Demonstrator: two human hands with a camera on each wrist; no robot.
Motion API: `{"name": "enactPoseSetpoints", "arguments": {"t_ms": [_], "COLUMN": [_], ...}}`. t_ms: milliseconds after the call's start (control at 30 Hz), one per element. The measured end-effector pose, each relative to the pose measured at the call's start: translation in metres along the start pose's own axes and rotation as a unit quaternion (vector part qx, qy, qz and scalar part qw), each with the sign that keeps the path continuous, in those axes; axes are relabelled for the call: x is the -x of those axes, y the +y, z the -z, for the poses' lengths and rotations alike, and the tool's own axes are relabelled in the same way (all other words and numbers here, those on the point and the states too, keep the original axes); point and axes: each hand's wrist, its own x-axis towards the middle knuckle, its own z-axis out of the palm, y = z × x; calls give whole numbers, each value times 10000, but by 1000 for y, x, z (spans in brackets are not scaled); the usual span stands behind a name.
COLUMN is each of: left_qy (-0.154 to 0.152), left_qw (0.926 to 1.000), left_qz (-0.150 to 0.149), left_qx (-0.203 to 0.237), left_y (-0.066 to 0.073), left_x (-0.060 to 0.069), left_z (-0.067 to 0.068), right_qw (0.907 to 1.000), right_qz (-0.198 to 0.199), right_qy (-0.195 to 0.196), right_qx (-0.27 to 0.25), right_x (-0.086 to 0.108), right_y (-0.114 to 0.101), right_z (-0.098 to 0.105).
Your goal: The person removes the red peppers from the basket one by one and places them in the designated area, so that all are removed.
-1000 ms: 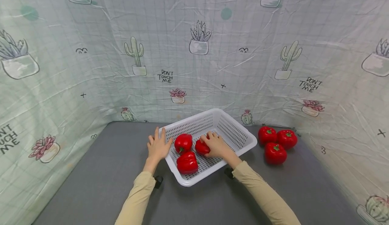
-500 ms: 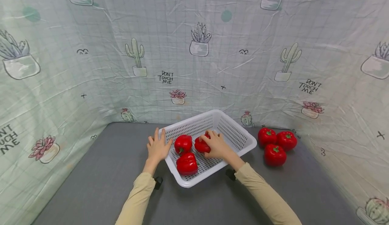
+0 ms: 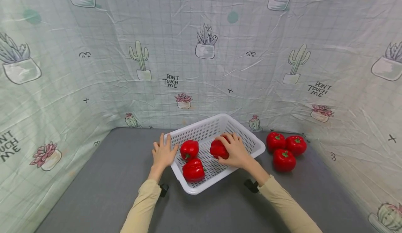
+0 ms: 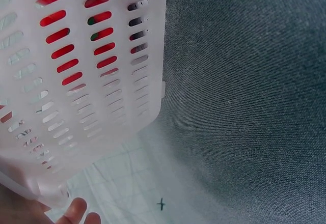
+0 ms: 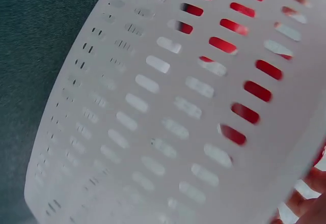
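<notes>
A white perforated plastic basket point(image 3: 201, 130) stands at an angle on the grey table. My left hand point(image 3: 163, 155) rests on its left rim with fingers spread. In the right half of the basket my right hand point(image 3: 237, 154) grips a red bell pepper point(image 3: 218, 150) from its right side. Two more red bell peppers lie at the basket's left end, one farther back point(image 3: 189, 149) and one nearer point(image 3: 193, 170). The left wrist view shows the slotted basket wall point(image 4: 112, 107) with some fingertips point(image 4: 77, 208) below; slots also fill the right wrist view, hiding most of that hand.
Right of the basket, three red bell peppers form a group on the table: a rear left one point(image 3: 276, 141), a rear right one point(image 3: 296, 145) and a front one point(image 3: 284, 160). A cactus-print sheet point(image 3: 232, 68) hangs behind and at both sides.
My right hand has moved to the right with the bell pepper it grips, away from the two others in the basket. My left hand and the basket stay in place.
</notes>
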Motion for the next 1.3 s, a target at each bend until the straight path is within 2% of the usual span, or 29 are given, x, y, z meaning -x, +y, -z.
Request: {"name": "enactPoseSetpoints", "arguments": {"t_ms": [233,500,900,1133,1300], "left_qy": [14,-16,-13,-17,-35], "left_qw": [10000,10000,10000,10000,10000], "left_qz": [9,24,-6,0,14], "left_qx": [-24,32,95,65,79], "left_y": [0,-1,0,0,1], "left_x": [1,4,4,2,1], "left_z": [0,0,0,1,1], "right_qw": [9994,9988,9931,9908,9936], "right_qz": [48,-16,336,383,114], "right_qy": [339,496,1103,1260,1092], "right_qx": [-80,-51,235,314,264], "right_x": [16,33,57,72,84], "right_y": [-1,1,15,26,30], "right_z": [14,28,51,64,74]}}
